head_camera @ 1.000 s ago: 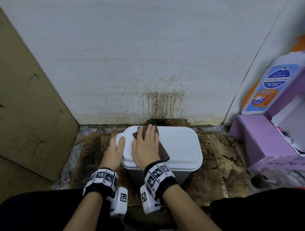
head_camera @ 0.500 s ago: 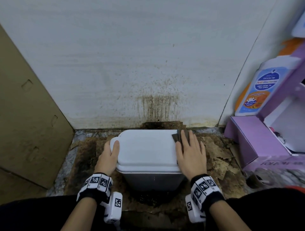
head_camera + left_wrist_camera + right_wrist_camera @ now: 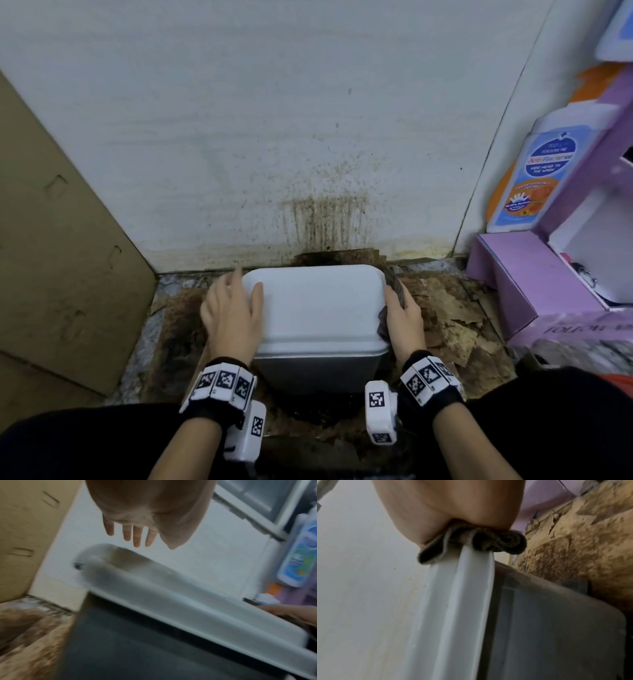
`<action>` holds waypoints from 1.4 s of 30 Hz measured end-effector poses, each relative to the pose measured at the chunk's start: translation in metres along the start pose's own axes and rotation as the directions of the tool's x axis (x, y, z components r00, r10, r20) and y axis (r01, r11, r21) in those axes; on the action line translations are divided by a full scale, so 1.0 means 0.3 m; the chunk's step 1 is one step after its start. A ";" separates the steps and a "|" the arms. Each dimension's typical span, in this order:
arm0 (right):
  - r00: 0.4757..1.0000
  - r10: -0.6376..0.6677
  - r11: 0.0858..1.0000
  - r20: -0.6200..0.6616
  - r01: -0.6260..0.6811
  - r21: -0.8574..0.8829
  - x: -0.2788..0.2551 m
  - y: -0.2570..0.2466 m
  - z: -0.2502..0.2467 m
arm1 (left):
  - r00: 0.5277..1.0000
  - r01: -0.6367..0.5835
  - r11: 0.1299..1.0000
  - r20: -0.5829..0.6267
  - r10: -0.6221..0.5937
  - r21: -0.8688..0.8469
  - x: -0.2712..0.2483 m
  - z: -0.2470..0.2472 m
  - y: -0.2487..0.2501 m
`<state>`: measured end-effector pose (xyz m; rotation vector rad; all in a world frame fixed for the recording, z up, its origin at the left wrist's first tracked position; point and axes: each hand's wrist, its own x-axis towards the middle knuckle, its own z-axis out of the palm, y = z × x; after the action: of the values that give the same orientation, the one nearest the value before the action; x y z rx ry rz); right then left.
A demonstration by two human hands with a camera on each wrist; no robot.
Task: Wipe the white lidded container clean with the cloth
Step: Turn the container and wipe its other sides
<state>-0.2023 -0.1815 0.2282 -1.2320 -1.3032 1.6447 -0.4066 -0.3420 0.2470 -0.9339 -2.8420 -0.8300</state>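
Container point(image 3: 317, 308) sits between hands: left fingers point(image 3: 137, 536) spread above lid, right fingers pressing cloth point(image 3: 496, 543) to rim.

A pale white wall point(image 3: 239, 120) fills the back, speckled with brown spots and marked by a dark streaky stain point(image 3: 325, 219) low down near the floor. The floor point(image 3: 455, 318) below is brown, patchy and peeling in flakes. A sheet of brown cardboard point(image 3: 58, 260) leans along the left side. To the right stands a purple box point(image 3: 534, 281) with a blue-labelled bottle point(image 3: 534, 178) just behind it
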 end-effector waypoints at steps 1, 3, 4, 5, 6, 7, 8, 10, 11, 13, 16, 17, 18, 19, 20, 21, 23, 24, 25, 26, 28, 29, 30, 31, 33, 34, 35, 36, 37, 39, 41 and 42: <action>1.000 0.002 0.999 0.004 -0.002 0.054 -0.002 -0.004 0.011 | 0.997 -0.073 0.997 0.013 0.074 -0.039 -0.005 0.000 0.037; 0.999 0.027 0.992 0.016 -0.029 0.122 -0.007 -0.007 0.040 | 0.977 -0.194 0.975 0.067 0.202 -0.108 -0.018 0.002 0.115; 0.999 0.027 0.991 0.041 -0.032 0.129 -0.022 -0.025 0.060 | 0.962 -0.245 0.959 0.087 0.258 -0.141 -0.022 0.003 0.150; 0.997 0.010 0.993 0.071 -0.018 0.120 -0.034 -0.039 0.080 | 0.948 -0.284 0.944 0.100 0.303 -0.171 -0.027 0.004 0.182; 0.995 0.006 0.993 0.098 -0.017 0.119 -0.048 -0.054 0.095 | 0.935 -0.311 0.928 0.107 0.337 -0.203 -0.027 0.006 0.209; 0.992 0.002 0.992 0.126 -0.017 0.121 -0.052 -0.054 0.111 | 0.926 -0.329 0.915 0.113 0.361 -0.233 -0.027 0.007 0.230; 0.988 0.011 0.991 0.152 -0.031 0.132 -0.058 -0.057 0.132 | 0.920 -0.334 0.906 0.120 0.373 -0.260 -0.024 0.006 0.246; 0.978 0.051 0.979 0.204 -0.090 0.183 -0.061 -0.058 0.166 | 0.915 -0.328 0.899 0.140 0.379 -0.290 -0.014 0.004 0.260; 0.971 0.073 0.970 0.228 -0.122 0.210 -0.052 -0.053 0.181 | 0.912 -0.329 0.900 0.151 0.381 -0.287 -0.007 0.002 0.260; 0.953 0.125 0.947 0.276 -0.198 0.254 -0.055 -0.051 0.210 | 0.906 -0.336 0.911 0.183 0.383 -0.241 0.004 -0.001 0.253; 0.910 0.181 0.905 0.374 -0.303 0.299 -0.060 -0.051 0.244 | 0.904 -0.341 0.927 0.219 0.369 -0.153 0.016 -0.003 0.223; 0.901 0.195 0.883 0.388 -0.333 0.330 -0.058 -0.049 0.246 | 0.906 -0.342 0.930 0.213 0.365 -0.138 0.021 -0.009 0.212; 0.886 0.208 0.847 0.414 -0.374 0.377 -0.062 -0.051 0.244 | 0.910 -0.337 0.932 0.208 0.360 -0.135 0.029 -0.014 0.199; 0.871 0.210 0.801 0.445 -0.414 0.433 -0.061 -0.059 0.240 | 0.912 -0.331 0.933 0.204 0.355 -0.143 0.038 -0.022 0.188; 0.874 0.210 0.770 0.439 -0.425 0.477 -0.062 -0.074 0.235 | 0.915 -0.323 0.934 0.202 0.350 -0.153 0.048 -0.029 0.176; 0.890 0.221 0.756 0.398 -0.414 0.507 -0.055 -0.075 0.231 | 0.918 -0.315 0.935 0.200 0.344 -0.161 0.057 -0.035 0.164; 0.937 0.202 0.790 0.284 -0.328 0.518 -0.025 -0.057 0.237 | 0.925 -0.296 0.939 0.193 0.327 -0.175 0.075 -0.047 0.142; 0.951 0.192 0.819 0.243 -0.292 0.494 -0.022 -0.053 0.250 | 0.929 -0.284 0.941 0.191 0.318 -0.184 0.085 -0.053 0.131; 0.959 0.185 0.849 0.214 -0.266 0.456 -0.021 -0.046 0.266 | 0.931 -0.271 0.943 0.194 0.308 -0.195 0.094 -0.058 0.120; 0.966 0.181 0.878 0.184 -0.243 0.413 -0.028 -0.042 0.284 | 0.933 -0.260 0.943 0.198 0.301 -0.208 0.104 -0.064 0.109; 0.982 0.091 0.933 0.166 -0.142 0.331 -0.053 -0.040 0.337 | 0.935 -0.242 0.940 0.201 0.292 -0.239 0.118 -0.074 0.086; 0.976 0.044 0.956 0.212 -0.103 0.275 -0.067 -0.036 0.367 | 0.936 -0.235 0.939 0.202 0.289 -0.252 0.121 -0.079 0.075; 0.961 0.001 0.977 0.275 -0.060 0.203 -0.090 -0.039 0.399 | 0.936 -0.231 0.938 0.203 0.287 -0.259 0.121 -0.082 0.066; 0.939 -0.035 0.993 0.342 -0.005 0.114 -0.110 -0.032 0.432 | 0.936 -0.230 0.938 0.205 0.286 -0.259 0.120 -0.083 0.056; 0.907 -0.101 0.990 0.410 0.132 -0.048 -0.128 -0.003 0.488 | 0.937 -0.235 0.941 0.201 0.286 -0.245 0.116 -0.089 0.037; 0.904 -0.117 0.982 0.410 0.168 -0.091 -0.128 0.009 0.505 | 0.939 -0.234 0.943 0.195 0.282 -0.238 0.115 -0.093 0.028; 0.908 -0.121 0.976 0.401 0.184 -0.120 -0.131 0.016 0.518 | 0.941 -0.229 0.946 0.195 0.275 -0.229 0.114 -0.098 0.018; 0.904 -0.146 0.967 0.403 0.217 -0.136 -0.132 0.027 0.526 | 0.943 -0.224 0.949 0.195 0.269 -0.222 0.114 -0.103 0.012; 0.894 -0.181 0.951 0.409 0.266 -0.160 -0.137 0.031 0.528 | 0.945 -0.219 0.951 0.195 0.263 -0.219 0.113 -0.108 0.003; 0.864 -0.280 0.898 0.420 0.390 -0.204 -0.129 0.063 0.529 | 0.949 -0.205 0.951 0.189 0.251 -0.229 0.113 -0.117 -0.010; 0.850 -0.319 0.859 0.419 0.446 -0.250 -0.096 0.122 0.517 | 0.954 -0.192 0.949 0.180 0.240 -0.251 0.115 -0.125 -0.025; 0.855 -0.314 0.852 0.413 0.445 -0.274 -0.076 0.156 0.502 | 0.956 -0.185 0.947 0.175 0.235 -0.262 0.116 -0.130 -0.032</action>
<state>-0.3366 -0.2608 0.1953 -0.7988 -2.0091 1.4044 -0.4455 -0.3492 0.2826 -1.4039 -2.7745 -1.1341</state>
